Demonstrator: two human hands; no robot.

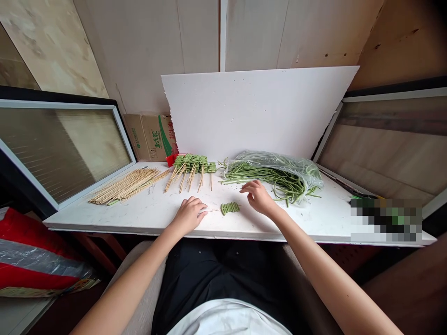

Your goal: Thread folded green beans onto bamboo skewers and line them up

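Note:
My left hand rests low over the white tabletop, its fingers closed on one end of a thin skewer. Threaded on that skewer, to the right of the hand, is a green bean folded back and forth into a tight zigzag. The skewer's bare tip pokes out on the right. Just above and right of the tip is my right hand, fingers loosely bent and apart, with nothing visible in them. Behind it, long green beans spill from a clear plastic bag.
Bare wooden skewers lie in a pile on the left. Finished bean skewers are stacked at the back, near a cardboard box. A white board stands behind the table. Framed glass panels flank both sides.

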